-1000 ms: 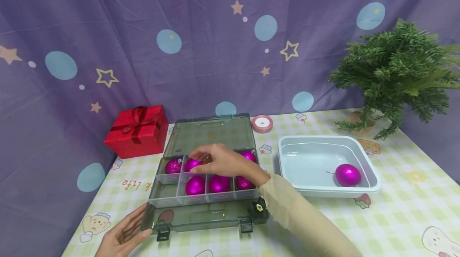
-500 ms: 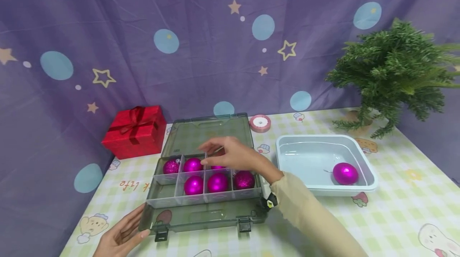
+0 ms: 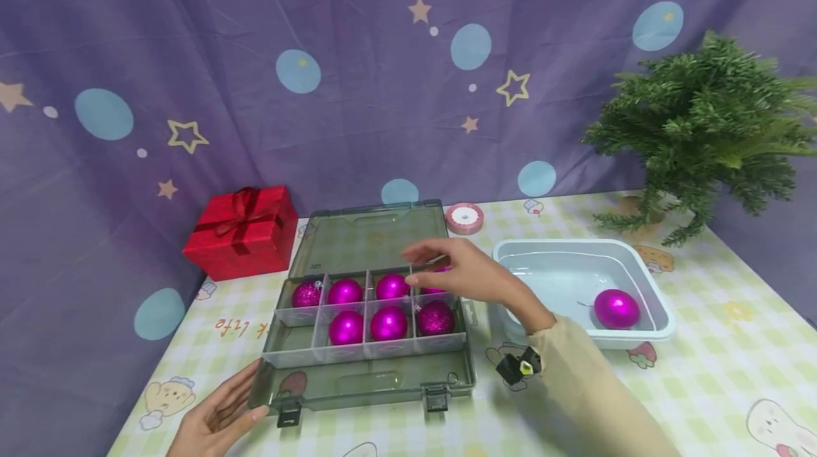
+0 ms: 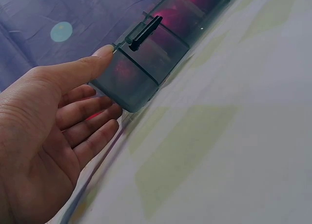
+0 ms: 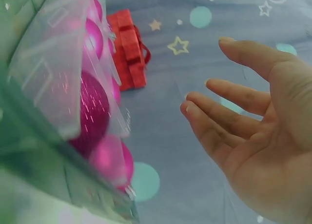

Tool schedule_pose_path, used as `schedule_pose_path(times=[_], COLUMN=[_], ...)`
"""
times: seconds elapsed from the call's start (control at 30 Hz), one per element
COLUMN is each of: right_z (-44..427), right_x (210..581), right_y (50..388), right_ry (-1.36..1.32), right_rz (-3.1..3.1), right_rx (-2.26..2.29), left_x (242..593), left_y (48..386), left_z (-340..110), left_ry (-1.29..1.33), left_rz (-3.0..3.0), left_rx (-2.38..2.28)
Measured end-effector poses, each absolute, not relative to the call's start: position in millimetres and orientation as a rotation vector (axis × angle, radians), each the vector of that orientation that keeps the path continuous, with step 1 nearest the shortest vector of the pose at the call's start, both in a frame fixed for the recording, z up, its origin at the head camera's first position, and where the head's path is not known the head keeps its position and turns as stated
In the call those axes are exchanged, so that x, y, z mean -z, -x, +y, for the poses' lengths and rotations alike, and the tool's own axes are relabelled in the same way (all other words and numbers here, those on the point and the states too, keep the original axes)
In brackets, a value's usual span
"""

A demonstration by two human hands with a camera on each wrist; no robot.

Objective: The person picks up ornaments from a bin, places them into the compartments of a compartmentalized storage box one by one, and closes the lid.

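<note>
A dark translucent divided case (image 3: 364,379) lies with its lid folded back. Magenta balls, some shiny like the front middle one (image 3: 388,323) and some glittery (image 3: 436,318), fill all compartments except the front left one. My left hand (image 3: 213,414) holds the case's front left corner; in the left wrist view the thumb of that hand (image 4: 53,121) is on the edge, the other fingers beside and below. My right hand (image 3: 469,272) hovers over the back right compartments, partly covering a ball. The right wrist view shows this hand (image 5: 258,121) with spread, relaxed fingers and nothing held.
Right of the case stands a pale blue tray (image 3: 574,334) with one magenta ball (image 3: 616,309) in it. A ribbon spool (image 3: 464,218) lies behind, a red gift box (image 3: 242,233) back left. A small green tree (image 3: 702,130) rises at the back right.
My right hand has moved rightward over the case, away from the back row's second compartment, uncovering the balls there. The left hand has stayed at the corner.
</note>
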State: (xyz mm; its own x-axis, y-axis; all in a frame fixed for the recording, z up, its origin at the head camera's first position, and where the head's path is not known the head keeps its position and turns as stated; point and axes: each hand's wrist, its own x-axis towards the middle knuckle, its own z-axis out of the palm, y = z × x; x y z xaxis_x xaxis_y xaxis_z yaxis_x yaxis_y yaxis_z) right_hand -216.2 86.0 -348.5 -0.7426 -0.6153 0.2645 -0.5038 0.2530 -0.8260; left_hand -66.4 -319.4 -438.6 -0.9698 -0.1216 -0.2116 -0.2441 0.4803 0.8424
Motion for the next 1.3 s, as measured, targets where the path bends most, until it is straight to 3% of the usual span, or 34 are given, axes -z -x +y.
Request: schedule_pose_path(times=[1.3], right_z=[267.8], right_x=[359.7], right_y=[173.3], right_ry=[0.693], right_rz=[2.832], right_rx=[1.322], left_x=[438.3], left_y=[64.2], left_z=[-317.5], left_ry=[0.264], left_rz=[2.649], left_rx=[-1.528])
